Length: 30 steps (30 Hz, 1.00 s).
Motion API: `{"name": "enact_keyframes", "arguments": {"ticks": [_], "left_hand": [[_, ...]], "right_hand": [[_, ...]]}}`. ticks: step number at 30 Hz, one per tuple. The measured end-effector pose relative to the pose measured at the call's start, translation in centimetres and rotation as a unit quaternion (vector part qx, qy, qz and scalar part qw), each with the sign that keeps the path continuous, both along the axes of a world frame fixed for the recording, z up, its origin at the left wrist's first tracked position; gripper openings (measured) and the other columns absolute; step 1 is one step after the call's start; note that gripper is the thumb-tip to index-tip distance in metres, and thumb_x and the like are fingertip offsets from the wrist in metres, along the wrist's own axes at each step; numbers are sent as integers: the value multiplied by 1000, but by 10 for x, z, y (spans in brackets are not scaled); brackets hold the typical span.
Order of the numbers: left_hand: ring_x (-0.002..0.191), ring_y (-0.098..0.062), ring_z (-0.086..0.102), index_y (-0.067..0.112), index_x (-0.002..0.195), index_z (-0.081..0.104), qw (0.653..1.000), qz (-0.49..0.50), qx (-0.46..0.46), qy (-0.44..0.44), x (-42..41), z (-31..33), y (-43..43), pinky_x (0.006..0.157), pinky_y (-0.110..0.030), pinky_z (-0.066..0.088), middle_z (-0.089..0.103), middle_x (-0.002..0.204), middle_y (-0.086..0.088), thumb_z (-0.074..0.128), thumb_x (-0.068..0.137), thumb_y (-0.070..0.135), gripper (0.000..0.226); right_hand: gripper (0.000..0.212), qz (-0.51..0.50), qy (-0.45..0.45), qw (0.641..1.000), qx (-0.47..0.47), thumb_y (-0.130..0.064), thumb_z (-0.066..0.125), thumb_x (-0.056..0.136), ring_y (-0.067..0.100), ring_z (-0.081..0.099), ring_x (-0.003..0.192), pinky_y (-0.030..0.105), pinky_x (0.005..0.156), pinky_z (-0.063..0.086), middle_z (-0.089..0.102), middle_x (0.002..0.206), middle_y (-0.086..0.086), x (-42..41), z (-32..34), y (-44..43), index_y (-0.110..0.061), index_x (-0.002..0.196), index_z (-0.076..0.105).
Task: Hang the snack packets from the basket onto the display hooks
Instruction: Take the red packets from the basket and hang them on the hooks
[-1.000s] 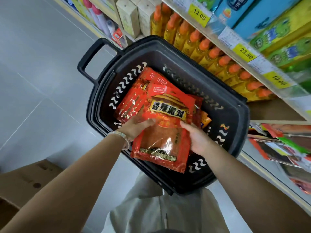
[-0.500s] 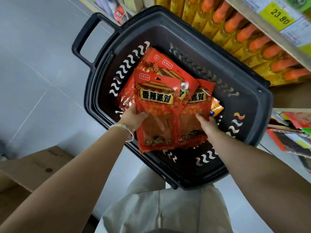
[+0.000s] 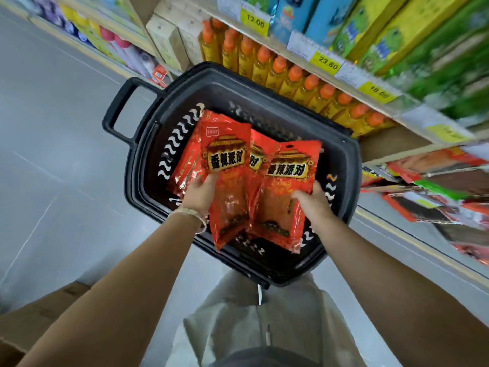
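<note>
A black plastic basket (image 3: 341, 165) stands on the floor below me, close against the shelves. Several red snack packets with yellow lettering fan out above it. My left hand (image 3: 202, 193) grips the left packet (image 3: 227, 165) by its left edge. My right hand (image 3: 312, 201) grips the right packet (image 3: 287, 181) at its right side. A third packet (image 3: 258, 152) sits between these two, partly covered. More red packets (image 3: 185, 165) lie in the basket's left part. Other hanging snack packets (image 3: 434, 192) show at the right edge, blurred; I cannot make out the hooks.
A shelf of yellow bottles with orange caps (image 3: 291, 75) runs right behind the basket, with price tags (image 3: 326, 63) on its edge and green and blue boxes above. A cardboard box (image 3: 45, 311) lies on the grey floor at lower left. The basket handle (image 3: 119, 107) sticks out leftward.
Both hands have lifted the red packets higher out of the basket and spread them apart into a fan. The view has tilted up, showing more of the shelves.
</note>
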<state>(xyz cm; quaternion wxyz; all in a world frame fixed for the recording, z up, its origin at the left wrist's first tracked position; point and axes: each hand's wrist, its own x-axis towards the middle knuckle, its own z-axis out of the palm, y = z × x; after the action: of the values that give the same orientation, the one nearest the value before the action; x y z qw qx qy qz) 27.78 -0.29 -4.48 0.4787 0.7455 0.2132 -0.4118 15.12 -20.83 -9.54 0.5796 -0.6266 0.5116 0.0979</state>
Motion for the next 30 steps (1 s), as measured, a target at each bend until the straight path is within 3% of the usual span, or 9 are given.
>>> {"name": "enact_keyframes", "arguments": {"ticks": [4,6,8,10,13,16,21,24,30], "left_hand": [[130,-30,41,14,143,34,993,-88,35,-73,-15,43,-22,109,-39,27,45,141,-10,42,85,67,79],[133,-26,38,14,144,33,984,-135,19,-114,-27,64,-36,108,-34,26,41,145,-9,41,88,63,75],[112,-9,55,14,144,34,975,-166,-11,-148,-40,84,-52,93,-19,38,54,128,-1,41,91,57,68],[75,10,57,15,136,44,964,-196,-50,-175,-55,104,-67,70,-5,42,57,98,13,42,94,50,56],[73,5,60,22,100,61,945,-227,-90,-217,-87,131,-94,61,-5,41,61,82,12,45,94,44,28],[52,15,57,27,75,53,932,-215,-144,-252,-135,162,-132,47,2,37,60,52,20,47,97,28,22],[86,2,58,27,95,61,898,-230,-196,-320,-218,193,-199,79,-15,36,64,96,13,40,96,45,28],[100,-12,54,32,99,56,872,-242,-208,-371,-263,207,-241,83,-23,34,60,98,11,37,95,49,26],[117,-15,50,13,124,56,818,-275,-231,-450,-332,257,-320,103,-26,34,58,122,0,37,93,56,56]], "right_hand": [[41,-32,-26,997,-70,-47,41,97,11,47,101,26,88,34,53,110,-7,-19,42,-7,-22,128,53],[34,-30,-49,991,-123,-45,38,98,14,47,86,19,73,33,52,88,-5,-36,62,-12,-17,101,57],[34,-34,-76,981,-175,-34,40,100,18,41,69,21,56,29,40,66,-2,-56,80,-20,-14,73,43],[25,-61,-114,974,-184,-29,40,100,16,42,71,24,60,28,42,71,-5,-79,99,-32,-19,77,44],[22,-111,-168,961,-189,-28,43,100,11,50,100,17,84,35,56,103,-8,-123,128,-54,-16,114,54],[18,-168,-211,935,-230,-30,45,99,0,51,78,-3,69,33,55,81,-18,-180,157,-80,-24,87,57],[18,-197,-255,894,-312,-30,43,100,-11,52,71,-5,66,33,57,77,-28,-285,209,-135,-28,89,57],[32,-187,-258,870,-377,-25,43,100,-10,49,62,3,60,35,55,58,-26,-345,238,-169,-27,69,49],[33,-193,-282,827,-447,-32,40,100,15,48,102,33,90,38,54,103,-1,-440,300,-236,-7,115,56]]}}
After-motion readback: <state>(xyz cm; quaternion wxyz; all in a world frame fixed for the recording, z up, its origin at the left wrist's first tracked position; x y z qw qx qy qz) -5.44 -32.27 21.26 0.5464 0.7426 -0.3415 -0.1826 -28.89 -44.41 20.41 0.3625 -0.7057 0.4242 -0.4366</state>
